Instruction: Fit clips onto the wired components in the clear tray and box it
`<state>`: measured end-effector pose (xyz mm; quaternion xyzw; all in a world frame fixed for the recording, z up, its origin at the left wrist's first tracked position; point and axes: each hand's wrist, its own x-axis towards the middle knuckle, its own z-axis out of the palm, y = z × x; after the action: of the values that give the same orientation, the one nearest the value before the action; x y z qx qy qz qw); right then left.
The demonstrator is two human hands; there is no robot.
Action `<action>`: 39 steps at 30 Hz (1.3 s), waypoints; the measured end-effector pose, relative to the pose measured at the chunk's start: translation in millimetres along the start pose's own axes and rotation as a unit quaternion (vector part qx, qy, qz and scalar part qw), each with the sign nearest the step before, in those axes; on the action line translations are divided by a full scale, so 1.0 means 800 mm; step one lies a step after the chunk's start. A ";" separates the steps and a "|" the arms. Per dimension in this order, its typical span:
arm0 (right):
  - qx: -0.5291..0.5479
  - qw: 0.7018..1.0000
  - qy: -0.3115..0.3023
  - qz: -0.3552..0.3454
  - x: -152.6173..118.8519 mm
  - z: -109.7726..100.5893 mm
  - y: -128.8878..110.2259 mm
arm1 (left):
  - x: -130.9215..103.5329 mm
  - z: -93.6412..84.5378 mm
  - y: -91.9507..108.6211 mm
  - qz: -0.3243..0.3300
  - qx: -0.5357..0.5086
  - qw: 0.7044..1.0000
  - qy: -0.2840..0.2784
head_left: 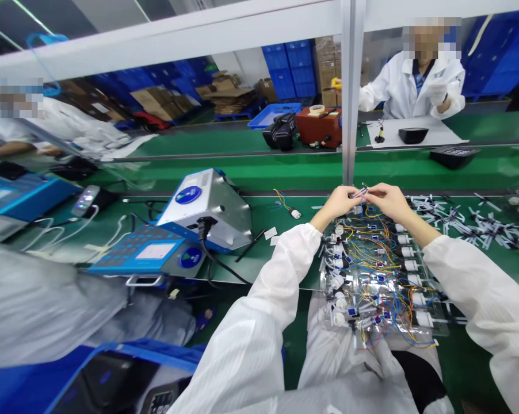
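Observation:
Both hands meet above the far end of a clear plastic tray [375, 276], which holds several wired parts with white round ends and red, yellow and blue wires. My left hand [340, 202] pinches a small part [361, 191] with white and dark pieces, too small to make out fully. From the other side my right hand [386, 201] grips the same part, fingertips together. Left of the tray, a loose white part with wires [294, 213] lies on the green table [259, 214].
Many white and black strips [492, 227] lie at the right. A silver and blue machine [208, 210], a black pen [250, 245] and small white labels [270, 233] are at the left. A metal post [349, 92] rises ahead; a person [415, 86] sits across.

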<state>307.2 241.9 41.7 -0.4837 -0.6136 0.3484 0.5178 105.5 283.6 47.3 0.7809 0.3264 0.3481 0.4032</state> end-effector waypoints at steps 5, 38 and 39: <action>-0.090 0.995 0.016 -0.043 0.007 0.001 0.004 | 0.002 -0.004 -0.002 -0.003 -0.001 1.000 0.017; 0.147 0.986 0.006 0.083 -0.016 0.018 -0.006 | -0.029 0.002 0.019 -0.018 0.020 0.998 0.051; 0.126 0.989 0.000 0.071 -0.016 0.019 -0.007 | -0.031 0.000 0.020 -0.015 0.034 0.998 0.049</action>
<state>291.5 229.1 39.6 -0.4569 -0.5288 0.4588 0.5487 96.1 256.6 54.1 0.7714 0.3690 0.3682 0.3650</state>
